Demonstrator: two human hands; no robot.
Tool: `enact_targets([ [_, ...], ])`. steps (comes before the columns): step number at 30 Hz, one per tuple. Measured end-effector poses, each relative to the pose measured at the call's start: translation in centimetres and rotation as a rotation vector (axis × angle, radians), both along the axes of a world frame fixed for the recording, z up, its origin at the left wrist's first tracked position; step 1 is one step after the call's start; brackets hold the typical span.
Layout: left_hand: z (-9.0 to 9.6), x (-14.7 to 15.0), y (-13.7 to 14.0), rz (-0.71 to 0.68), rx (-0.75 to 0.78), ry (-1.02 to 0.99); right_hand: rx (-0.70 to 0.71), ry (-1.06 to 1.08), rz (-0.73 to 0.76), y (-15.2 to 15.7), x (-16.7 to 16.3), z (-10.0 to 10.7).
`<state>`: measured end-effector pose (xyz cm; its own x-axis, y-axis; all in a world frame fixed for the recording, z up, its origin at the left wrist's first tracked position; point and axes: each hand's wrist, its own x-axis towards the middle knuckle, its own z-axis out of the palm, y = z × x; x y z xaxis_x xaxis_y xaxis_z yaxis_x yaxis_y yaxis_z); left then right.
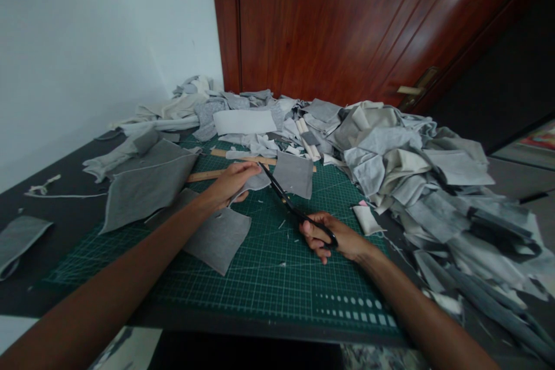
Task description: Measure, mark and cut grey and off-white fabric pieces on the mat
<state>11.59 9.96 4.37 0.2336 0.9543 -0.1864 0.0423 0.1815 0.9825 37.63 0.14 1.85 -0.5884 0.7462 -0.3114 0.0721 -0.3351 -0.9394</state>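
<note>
My left hand (237,181) pinches a piece of grey fabric (255,182) above the green cutting mat (269,283). In my right hand (327,236) is a pair of black scissors (287,201), fingers through the handles. The scissors' blades point up and left, and their tips reach the edge of the held fabric near my left fingertips. Whether the blades are cutting into it I cannot tell. Below my left hand lies another grey fabric piece (221,237). A square grey piece (294,173) rests on the mat just beyond the blades.
Larger grey fabric (150,185) lies at the left, with a folded scrap (23,240) at the table's edge. Wooden rulers (206,176) lie behind my left hand. A heap of grey and cream cloth (407,167) spreads along the back and right. A small cream pouch (366,219) sits near my right wrist.
</note>
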Motion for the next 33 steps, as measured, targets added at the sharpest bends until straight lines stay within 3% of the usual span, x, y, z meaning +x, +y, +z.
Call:
enact_targets([
  [33, 0.41, -0.04, -0.43, 0.025, 0.018, 0.005, 0.053, -0.039, -0.011, -0.04, -0.21, -0.29],
])
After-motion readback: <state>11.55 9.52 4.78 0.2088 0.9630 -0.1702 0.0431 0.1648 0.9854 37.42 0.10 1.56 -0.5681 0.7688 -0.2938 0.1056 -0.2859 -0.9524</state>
